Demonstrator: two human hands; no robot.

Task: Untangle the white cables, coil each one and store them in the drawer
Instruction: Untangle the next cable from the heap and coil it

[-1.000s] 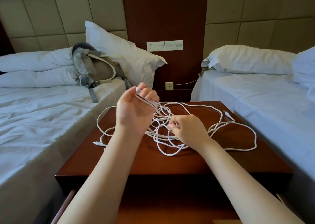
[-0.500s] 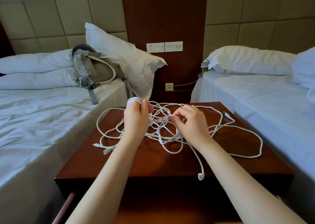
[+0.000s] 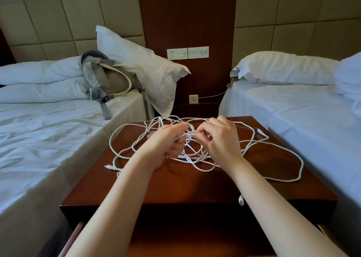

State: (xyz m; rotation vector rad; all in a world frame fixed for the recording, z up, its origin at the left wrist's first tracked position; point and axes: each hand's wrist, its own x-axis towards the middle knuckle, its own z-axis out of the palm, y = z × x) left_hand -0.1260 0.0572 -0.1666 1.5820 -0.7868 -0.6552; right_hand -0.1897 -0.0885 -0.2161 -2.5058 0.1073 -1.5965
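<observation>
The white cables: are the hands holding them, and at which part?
Yes. The left hand and the right hand both pinch strands in the knotted middle of the white cables, not at their ends.

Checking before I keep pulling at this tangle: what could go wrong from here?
1. Both the left hand and right hand pinch strands in the middle of the white cables; pulling apart there may tighten the knot.
2. One plug hangs over the front edge of the nightstand; a tug could snag it or drag more cable off.
3. The wide loop lies near the right edge and may slip down beside the bed.
</observation>
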